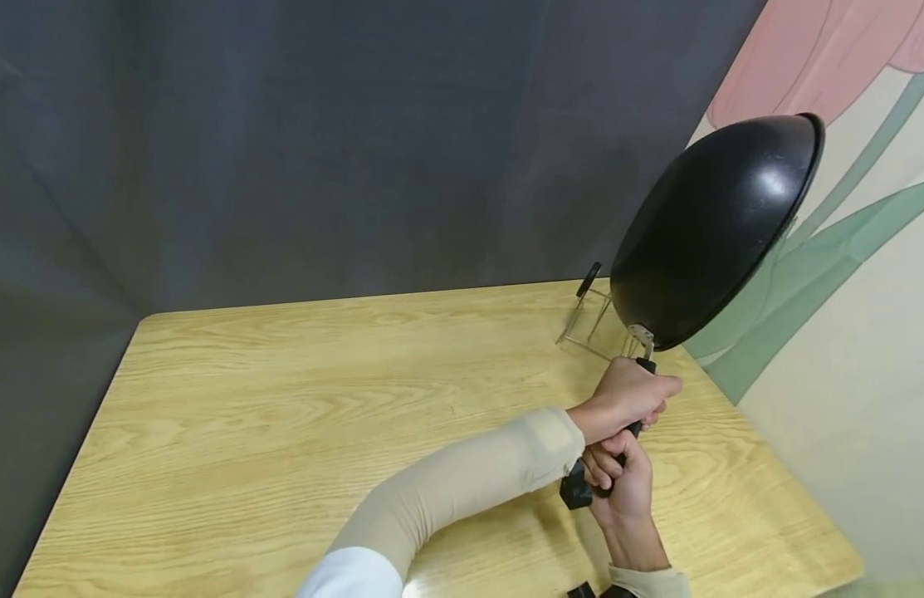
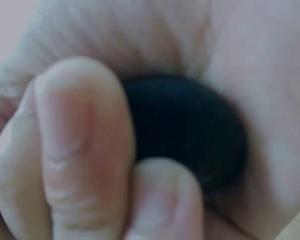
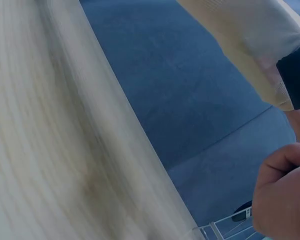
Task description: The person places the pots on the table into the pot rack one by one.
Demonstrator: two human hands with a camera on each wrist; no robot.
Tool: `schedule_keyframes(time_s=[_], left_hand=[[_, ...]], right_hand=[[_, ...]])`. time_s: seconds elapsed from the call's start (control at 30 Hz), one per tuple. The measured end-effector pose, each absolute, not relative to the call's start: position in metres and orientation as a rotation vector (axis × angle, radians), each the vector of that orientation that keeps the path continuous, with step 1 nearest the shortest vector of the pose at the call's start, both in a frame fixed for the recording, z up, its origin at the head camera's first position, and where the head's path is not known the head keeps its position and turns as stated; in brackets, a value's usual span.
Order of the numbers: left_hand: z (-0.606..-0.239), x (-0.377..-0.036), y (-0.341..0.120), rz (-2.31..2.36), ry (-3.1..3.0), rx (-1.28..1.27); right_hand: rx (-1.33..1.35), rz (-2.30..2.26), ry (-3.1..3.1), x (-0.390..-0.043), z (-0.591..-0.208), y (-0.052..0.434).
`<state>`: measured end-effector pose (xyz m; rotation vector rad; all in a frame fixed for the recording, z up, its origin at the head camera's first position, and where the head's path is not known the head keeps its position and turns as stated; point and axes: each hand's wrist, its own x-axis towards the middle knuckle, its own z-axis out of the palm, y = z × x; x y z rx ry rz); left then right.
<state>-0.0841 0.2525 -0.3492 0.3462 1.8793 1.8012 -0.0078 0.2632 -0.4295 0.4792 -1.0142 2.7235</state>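
A black wok (image 1: 711, 232) is raised above the table's far right corner, tilted so its rounded underside faces me. Both hands hold its black handle (image 1: 577, 492). My left hand (image 1: 628, 394) grips the upper part, just below the metal bracket at the bowl. My right hand (image 1: 620, 483) grips the lower part, near the handle's end. In the left wrist view, blurred fingers (image 2: 75, 150) curl round the dark handle (image 2: 190, 130). The right wrist view shows the right hand (image 3: 282, 200) at the frame's edge, below the left arm's beige sleeve (image 3: 250, 45).
A wire rack (image 1: 592, 320) with a black knob stands on the wooden table (image 1: 282, 415) just under the wok; its rack wires (image 3: 225, 230) also show in the right wrist view. A dark backdrop hangs behind, and a painted wall lies to the right.
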Motion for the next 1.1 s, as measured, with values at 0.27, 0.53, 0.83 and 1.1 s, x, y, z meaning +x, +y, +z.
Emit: schedule_keyframes(time_s=[0.27, 0.53, 0.83, 1.1], left_hand=[[-0.356, -0.088, 0.256, 1.725, 1.978, 0.386], [-0.360, -0.088, 0.258, 1.658, 2.018, 0.396], [-0.365, -0.087, 0.263, 1.629, 2.026, 0.375], [-0.371, -0.087, 0.262, 1.554, 2.113, 0.444]], right_hand=[[0.643, 2.842, -0.784, -0.012, -0.435, 0.265], [0.675, 2.894, -0.685, -0.011, -0.438, 0.264], [0.664, 2.901, -0.654, -0.009, -0.441, 0.264], [0.723, 2.936, -0.587, -0.008, -0.443, 0.261]])
